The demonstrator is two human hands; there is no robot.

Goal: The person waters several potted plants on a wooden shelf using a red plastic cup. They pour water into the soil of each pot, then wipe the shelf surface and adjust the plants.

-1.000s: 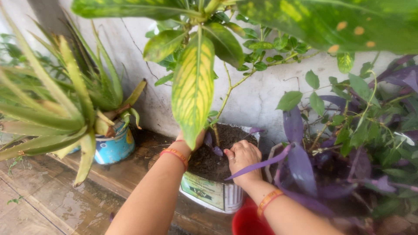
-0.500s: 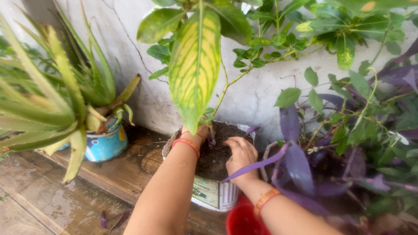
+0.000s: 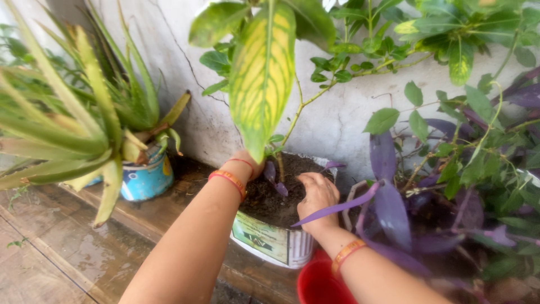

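Note:
A white plastic bucket pot (image 3: 284,247) filled with dark soil (image 3: 270,202) stands against the wall, with a thin-stemmed plant (image 3: 279,166) growing in it. My left hand (image 3: 247,163) reaches into the pot by the stem, mostly hidden behind a big yellow-green leaf (image 3: 261,73). My right hand (image 3: 316,194) rests palm down on the soil at the pot's right side, fingers bent into the earth. Both wrists wear orange bangles. Small purple leaves lie on the soil between my hands.
An aloe plant (image 3: 73,124) in a blue tin pot (image 3: 143,177) stands left on a wet wooden ledge (image 3: 169,219). A purple-leaved plant (image 3: 394,214) crowds the right. A red bucket (image 3: 318,284) sits below my right forearm. A cracked white wall (image 3: 337,124) is behind.
The view shifted slightly. My right hand slid a little right and toward me over the soil. My left hand stays by the stem.

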